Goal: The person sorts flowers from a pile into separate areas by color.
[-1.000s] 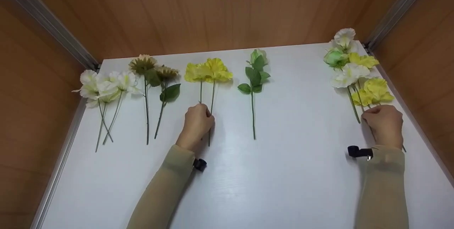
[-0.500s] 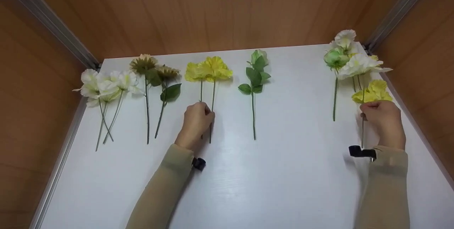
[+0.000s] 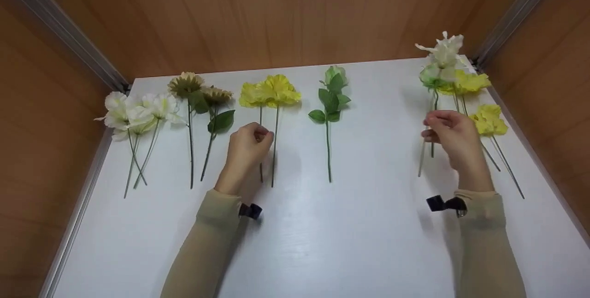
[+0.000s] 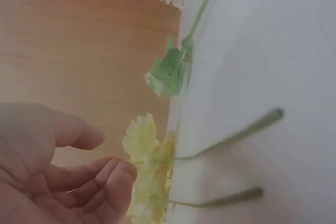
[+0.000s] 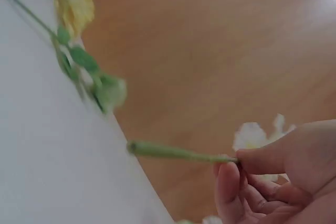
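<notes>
The right hand (image 3: 457, 148) pinches the thin stem of a white flower (image 3: 442, 51) between thumb and fingers; that flower head overlaps a green rose (image 3: 430, 76). In the right wrist view the pinched stem (image 5: 173, 151) points away from the right hand (image 5: 286, 174), lifted off the table. Over the stems of two yellow flowers (image 3: 279, 90) hovers the left hand (image 3: 244, 150). The left wrist view shows a gap between thumb and loosely bent fingers of the left hand (image 4: 68, 171), holding nothing, near the yellow blooms (image 4: 144, 171).
White flowers (image 3: 138, 111) lie at the table's left, beside two beige flowers (image 3: 185, 85). A green rose with leaves (image 3: 329, 97) lies mid-table. More yellow flowers (image 3: 489, 120) lie at the right. Wooden panels (image 3: 295, 16) border the white table (image 3: 322, 242).
The right hand has moved left and farther from the body, carrying the white flower off the right-hand group. A green rose there was shifted left. The left hand has let go of the yellow flower's stem and risen slightly.
</notes>
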`<state>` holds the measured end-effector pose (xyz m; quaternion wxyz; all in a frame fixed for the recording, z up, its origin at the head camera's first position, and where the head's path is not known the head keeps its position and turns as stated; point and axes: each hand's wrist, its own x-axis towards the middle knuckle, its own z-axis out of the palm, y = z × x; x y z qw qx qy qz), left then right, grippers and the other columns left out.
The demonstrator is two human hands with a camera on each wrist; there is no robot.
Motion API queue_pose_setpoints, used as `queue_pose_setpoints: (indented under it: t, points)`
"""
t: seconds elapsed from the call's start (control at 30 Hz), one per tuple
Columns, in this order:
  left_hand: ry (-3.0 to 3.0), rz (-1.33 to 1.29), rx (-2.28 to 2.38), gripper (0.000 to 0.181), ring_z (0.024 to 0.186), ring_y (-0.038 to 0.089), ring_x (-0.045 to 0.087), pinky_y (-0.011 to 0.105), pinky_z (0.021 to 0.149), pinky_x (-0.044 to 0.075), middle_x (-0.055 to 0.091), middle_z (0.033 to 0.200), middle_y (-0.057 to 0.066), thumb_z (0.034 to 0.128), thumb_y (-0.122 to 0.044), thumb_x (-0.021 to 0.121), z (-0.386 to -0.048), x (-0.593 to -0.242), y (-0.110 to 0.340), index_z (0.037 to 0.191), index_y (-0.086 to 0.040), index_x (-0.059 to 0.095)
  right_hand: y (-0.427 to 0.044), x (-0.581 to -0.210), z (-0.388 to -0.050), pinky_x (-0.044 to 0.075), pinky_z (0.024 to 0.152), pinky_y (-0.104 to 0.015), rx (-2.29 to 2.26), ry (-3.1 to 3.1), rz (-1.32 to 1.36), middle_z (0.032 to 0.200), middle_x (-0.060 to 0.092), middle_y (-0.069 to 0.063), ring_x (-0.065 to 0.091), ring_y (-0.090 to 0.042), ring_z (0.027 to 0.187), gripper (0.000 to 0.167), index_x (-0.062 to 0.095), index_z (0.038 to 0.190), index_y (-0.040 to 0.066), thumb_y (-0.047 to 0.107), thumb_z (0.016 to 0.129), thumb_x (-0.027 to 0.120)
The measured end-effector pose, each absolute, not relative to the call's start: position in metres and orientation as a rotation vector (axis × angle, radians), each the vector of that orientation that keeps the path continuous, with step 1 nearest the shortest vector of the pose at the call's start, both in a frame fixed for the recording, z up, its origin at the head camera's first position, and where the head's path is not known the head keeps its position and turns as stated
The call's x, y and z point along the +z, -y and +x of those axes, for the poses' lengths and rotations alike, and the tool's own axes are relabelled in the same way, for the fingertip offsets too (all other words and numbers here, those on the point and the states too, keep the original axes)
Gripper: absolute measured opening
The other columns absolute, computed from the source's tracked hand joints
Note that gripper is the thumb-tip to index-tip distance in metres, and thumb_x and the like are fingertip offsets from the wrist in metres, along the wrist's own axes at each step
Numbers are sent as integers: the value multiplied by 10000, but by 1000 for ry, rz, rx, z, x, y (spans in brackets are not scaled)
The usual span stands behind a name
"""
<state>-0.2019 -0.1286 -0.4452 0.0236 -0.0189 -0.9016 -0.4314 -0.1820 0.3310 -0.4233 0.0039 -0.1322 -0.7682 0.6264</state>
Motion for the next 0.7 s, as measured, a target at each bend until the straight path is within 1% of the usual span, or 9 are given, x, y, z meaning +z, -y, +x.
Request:
queue_pose_setpoints:
  t: [0.07, 0.17, 0.23, 0.33, 0.4, 0.47, 0.5, 0.57, 0.7]
  points:
    - [2743, -85, -1575, 208, 869, 318, 741, 390, 755, 629, 759, 978, 167, 1049, -201, 701, -198, -441, 122, 1098, -8, 762, -301, -429, -184, 631, 767, -242, 2112, 2310, -260, 1067, 710, -35, 727, -140, 832, 238, 635, 1287, 17, 184, 1117, 648]
    - [2658, -118, -1918, 207, 910, 339, 775, 358, 765, 655, 764, 1046, 219, 1070, -158, 691, -191, -437, 109, 1162, 20, 744, -257, -442, -183, 628, 736, -255, 2234, 2256, -84, 1057, 708, -66, 723, -147, 792, 219, 647, 1266, -6, 159, 1123, 636]
    - [2614, -155, -2055, 212, 930, 327, 779, 339, 782, 655, 762, 1089, 247, 1083, -134, 681, -186, -437, 99, 1196, 36, 738, -230, -451, -179, 626, 732, -261, 2280, 2253, -19, 1064, 706, -102, 721, -151, 789, 203, 662, 1247, -9, 149, 1124, 635]
    - [2547, -214, -2200, 229, 964, 328, 781, 342, 815, 655, 766, 1129, 254, 1096, -120, 669, -180, -440, 85, 1237, 47, 738, -196, -463, -170, 626, 725, -267, 2325, 2269, 47, 1091, 703, -200, 719, -164, 784, 173, 683, 1209, -22, 119, 1115, 650]
    - [2493, -247, -2277, 238, 1014, 367, 776, 354, 842, 655, 774, 1143, 232, 1101, -111, 659, -176, -442, 78, 1262, 43, 743, -177, -469, -164, 621, 715, -266, 2341, 2279, 87, 1083, 707, -239, 714, -168, 774, 173, 688, 1190, -57, 92, 1105, 658]
    - [2441, -271, -2342, 256, 1070, 410, 764, 366, 865, 652, 782, 1154, 207, 1106, -106, 649, -173, -444, 72, 1287, 49, 741, -162, -475, -157, 614, 701, -264, 2352, 2283, 130, 1062, 716, -246, 707, -165, 763, 196, 683, 1185, -101, 72, 1096, 666]
    - [2423, -282, -2365, 268, 1092, 425, 757, 369, 872, 651, 784, 1162, 206, 1108, -105, 644, -171, -444, 70, 1297, 60, 737, -155, -477, -154, 611, 699, -261, 2351, 2286, 149, 1040, 724, -227, 705, -160, 760, 212, 678, 1182, -121, 72, 1093, 671]
    - [2410, -306, -2385, 284, 1113, 420, 753, 365, 885, 646, 788, 1171, 200, 1106, -104, 645, -170, -446, 67, 1305, 78, 734, -145, -481, -149, 600, 686, -253, 2357, 2270, 179, 1002, 732, -203, 702, -157, 750, 222, 674, 1168, -149, 58, 1088, 675]
    - [2411, -320, -2395, 273, 1036, 270, 772, 333, 863, 637, 791, 1169, 195, 1086, -92, 674, -168, -450, 63, 1264, 100, 749, -133, -486, -142, 588, 673, -241, 2365, 2228, 203, 954, 739, -151, 702, -149, 743, 159, 696, 1115, -128, 26, 1079, 675]
